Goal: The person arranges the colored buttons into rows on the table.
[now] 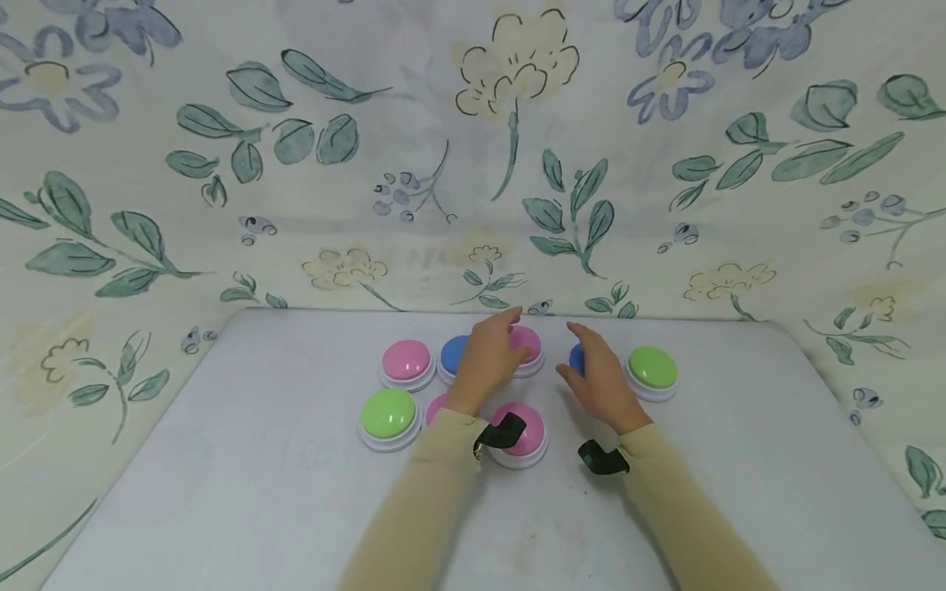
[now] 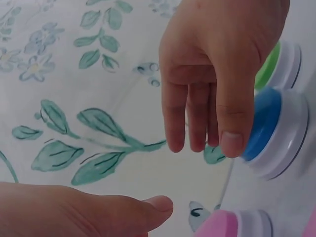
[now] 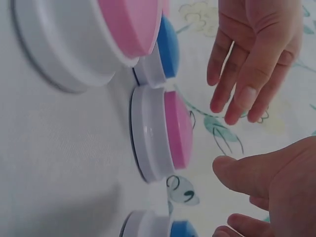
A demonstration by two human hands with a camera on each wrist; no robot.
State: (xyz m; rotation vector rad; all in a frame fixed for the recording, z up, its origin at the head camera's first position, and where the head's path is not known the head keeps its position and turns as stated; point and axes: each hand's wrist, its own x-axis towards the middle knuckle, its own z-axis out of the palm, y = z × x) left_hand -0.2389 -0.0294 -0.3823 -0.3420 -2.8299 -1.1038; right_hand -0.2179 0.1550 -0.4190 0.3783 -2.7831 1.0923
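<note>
Round push buttons with white bases stand on the white table. My left hand hovers among them with loosely bent fingers, holding nothing, beside a pink button at the back and partly over a blue button. To its right, my right hand is held above the table with fingers extended, partly hiding another blue button. A green button stands just right of that hand. In the left wrist view, the right hand has its thumb close by the blue button.
At left are a pink button and a green button. The left sleeve partly covers one pink button, and another pink button lies by the left wrist's dark strap. Flowered cloth rises behind the table.
</note>
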